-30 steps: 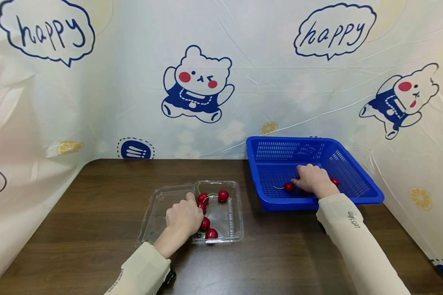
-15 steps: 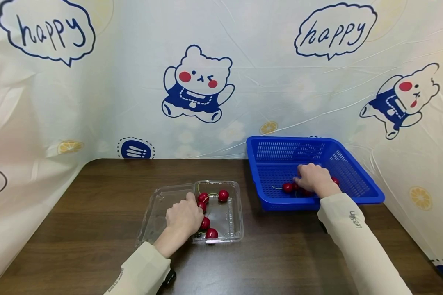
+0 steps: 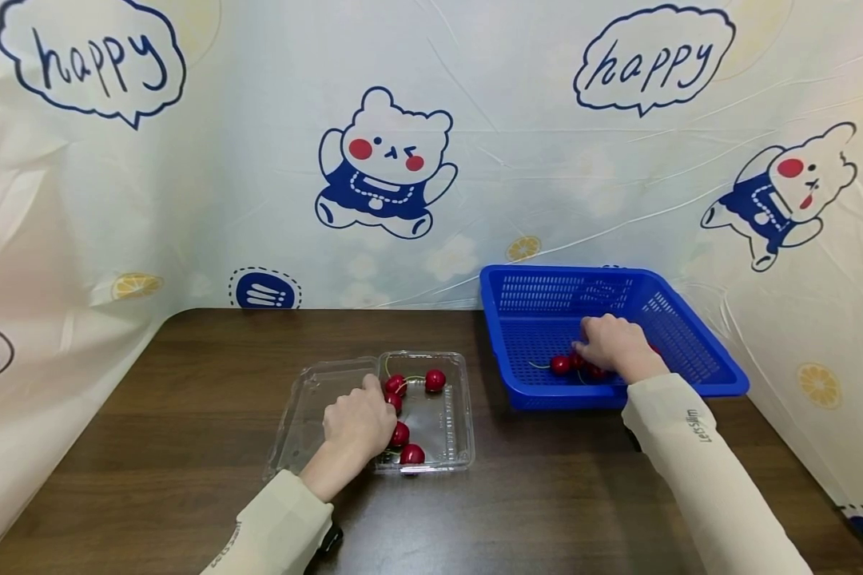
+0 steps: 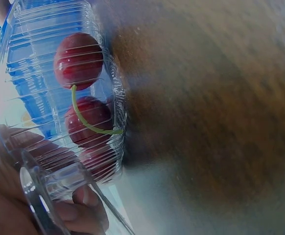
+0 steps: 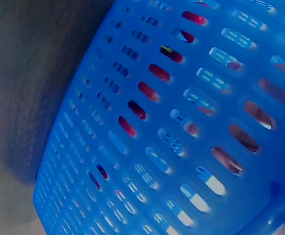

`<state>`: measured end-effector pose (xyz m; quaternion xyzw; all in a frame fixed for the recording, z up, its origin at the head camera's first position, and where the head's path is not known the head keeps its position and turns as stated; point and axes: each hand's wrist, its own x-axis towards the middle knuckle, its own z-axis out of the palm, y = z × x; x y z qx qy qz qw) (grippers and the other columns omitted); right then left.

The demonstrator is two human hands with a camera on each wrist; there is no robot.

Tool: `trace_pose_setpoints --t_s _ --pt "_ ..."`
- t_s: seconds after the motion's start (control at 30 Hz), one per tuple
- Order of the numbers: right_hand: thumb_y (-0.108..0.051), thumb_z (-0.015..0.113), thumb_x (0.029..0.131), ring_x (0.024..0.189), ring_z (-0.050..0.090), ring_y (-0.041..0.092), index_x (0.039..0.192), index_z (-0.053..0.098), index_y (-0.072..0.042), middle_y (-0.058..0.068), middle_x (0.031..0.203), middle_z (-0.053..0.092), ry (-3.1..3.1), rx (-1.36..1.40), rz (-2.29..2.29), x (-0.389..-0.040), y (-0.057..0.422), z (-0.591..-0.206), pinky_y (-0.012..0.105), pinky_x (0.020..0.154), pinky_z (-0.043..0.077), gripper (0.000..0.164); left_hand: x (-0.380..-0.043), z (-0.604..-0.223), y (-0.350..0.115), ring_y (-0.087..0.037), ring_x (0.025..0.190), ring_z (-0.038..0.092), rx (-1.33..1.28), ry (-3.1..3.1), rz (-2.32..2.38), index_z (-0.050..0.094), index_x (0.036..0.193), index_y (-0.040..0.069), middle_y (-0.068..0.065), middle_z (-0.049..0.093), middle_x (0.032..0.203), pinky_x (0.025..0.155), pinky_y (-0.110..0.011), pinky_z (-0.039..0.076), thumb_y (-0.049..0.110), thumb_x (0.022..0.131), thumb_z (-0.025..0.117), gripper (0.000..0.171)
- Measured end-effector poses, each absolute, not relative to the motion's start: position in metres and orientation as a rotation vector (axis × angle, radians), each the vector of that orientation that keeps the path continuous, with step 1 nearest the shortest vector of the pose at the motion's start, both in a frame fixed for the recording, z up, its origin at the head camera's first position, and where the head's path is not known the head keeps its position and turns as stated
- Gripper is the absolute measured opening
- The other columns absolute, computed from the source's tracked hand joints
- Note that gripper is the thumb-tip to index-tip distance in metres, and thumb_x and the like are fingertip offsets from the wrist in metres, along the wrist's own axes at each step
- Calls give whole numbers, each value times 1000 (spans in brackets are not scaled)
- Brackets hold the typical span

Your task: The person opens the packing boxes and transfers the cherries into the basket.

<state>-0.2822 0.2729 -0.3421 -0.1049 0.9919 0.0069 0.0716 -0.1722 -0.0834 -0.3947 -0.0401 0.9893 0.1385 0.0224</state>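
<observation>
Brown wood grain covers the desk [image 3: 151, 431], and a pale printed sheet [image 3: 273, 200] hangs beyond its far edge. At left, a cream sleeve [image 3: 280, 519] leads from the near edge to the left hand [image 3: 359, 419], which lies where the lid [image 3: 305, 407] meets the tray of a clear box [image 3: 431, 431], midway along the desk. In the left wrist view its thumb and fingers are clamped on the plastic rim. The lid is folded out to the left. Inside the tray, four cherries [image 3: 399, 434] run down the left side, some partly behind the fingers, and a single cherry [image 3: 435, 381] sits near the far right corner. Well apart from the box, a blue basket [image 3: 546, 397] stands by the desk's far right corner. Near the basket's near edge lie several red cherries [image 3: 560, 365], the leftmost with its stem pointing left. The right hand [image 3: 611, 343] is down among these; its fingertips are hidden, and the right wrist view shows only bits of red and skin through the slots, so I cannot tell whether it pinches one.
</observation>
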Motion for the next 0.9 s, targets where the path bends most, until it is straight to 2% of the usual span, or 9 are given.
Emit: trace_pose_setpoints --t_s 0.33,0.5,0.77,0.9 --pt "-30 61 92 74 64 33 114 62 4 25 97 70 3007 -329 -41 -280 268 -335 62 78 54 41 -172 -395 -84 -42 70 66 -127 3064 426 51 96 -1 -24 69 81 53 -51 51 26 90 53 28" --pt "-31 60 92 73 63 32 115 61 4 25 97 70 2999 -315 -61 -279 268 -336 61 77 55 42 -172 -395 -83 -42 70 66 -126 3061 430 50 96 -1 -24 69 81 53 -50 51 26 90 52 27" --pt "-36 58 93 62 60 25 114 63 1 21 90 71 3047 -329 -197 -278 268 -328 54 67 56 43 -172 -394 -83 -41 68 66 -120 3065 431 50 95 -1 -23 69 79 51 -49 50 26 90 53 27" --pt "-38 58 93 72 64 29 114 62 1 24 99 71 3046 -340 -264 -276 266 -324 56 72 56 45 -172 -394 -83 -41 67 65 -120 3064 433 50 95 -1 -23 68 78 51 -49 50 26 90 53 27"
